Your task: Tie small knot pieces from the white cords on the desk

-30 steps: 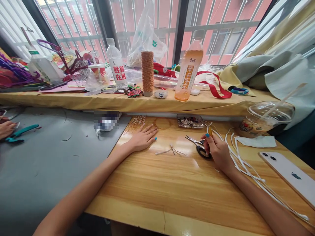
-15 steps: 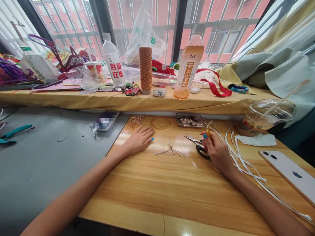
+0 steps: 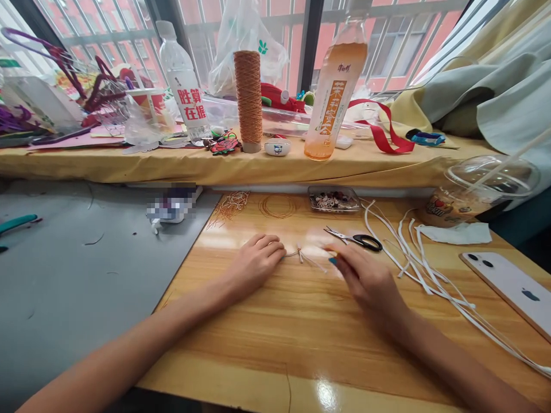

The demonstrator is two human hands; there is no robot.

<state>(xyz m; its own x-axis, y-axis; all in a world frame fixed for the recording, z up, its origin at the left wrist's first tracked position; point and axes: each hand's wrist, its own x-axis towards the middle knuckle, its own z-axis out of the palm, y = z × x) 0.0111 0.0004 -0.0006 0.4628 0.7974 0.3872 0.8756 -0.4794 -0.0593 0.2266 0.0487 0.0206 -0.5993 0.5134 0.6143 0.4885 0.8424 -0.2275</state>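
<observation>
A small knotted piece of white cord [image 3: 300, 255] with an orange-brown binding lies on the wooden tabletop between my hands, its loose ends spread out. My left hand [image 3: 260, 261] is closed at the cord's left end, which disappears under the fingertips. Just right of the cord, my right hand [image 3: 370, 278] is closed round a thin amber-coloured tool [image 3: 334, 253]. Most of that tool is hidden by the fingers, so its kind is unclear. Behind the right hand lie scissors [image 3: 364, 241] with black handles.
Farther back are thread scraps [image 3: 232, 205], a wire coil [image 3: 278, 206] and a clear box [image 3: 334, 201] of small parts. Long white cords [image 3: 424, 269], a phone [image 3: 510, 292] and a plastic cup [image 3: 456, 201] stand right. Bottles and a thread spool [image 3: 248, 100] line the ledge.
My left hand has come nearer, curling its flat fingers onto the cord's left end. My right hand has moved left from above the scissors towards the cord, with the amber tool in it.
</observation>
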